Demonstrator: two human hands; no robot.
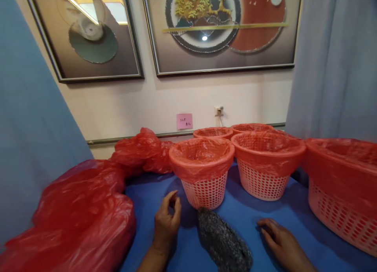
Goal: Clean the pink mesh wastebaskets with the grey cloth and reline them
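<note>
A dark grey-black bundle [224, 240] with a speckled, shiny surface lies on the blue table [187, 250] between my hands; I cannot tell what kind of thing it is. To its left is my left hand [167, 219], loosely curved, a gap showing between thumb and forefinger and nothing visible in it. My right hand [284, 242] is lowered near the tabletop to the right of the bundle, fingers loosely bent, thumb apart, holding nothing. Just beyond the bundle stands a pink perforated basket [205, 187] lined with a red plastic bag [203, 156]. Neither hand touches it.
More bag-lined baskets stand at the right and back, among them a middle basket [263, 181] and a large right-hand basket [341, 213]. Red plastic bags [85, 213] heap up along the left side. A wall socket [218, 111] and pink note [184, 121] are behind.
</note>
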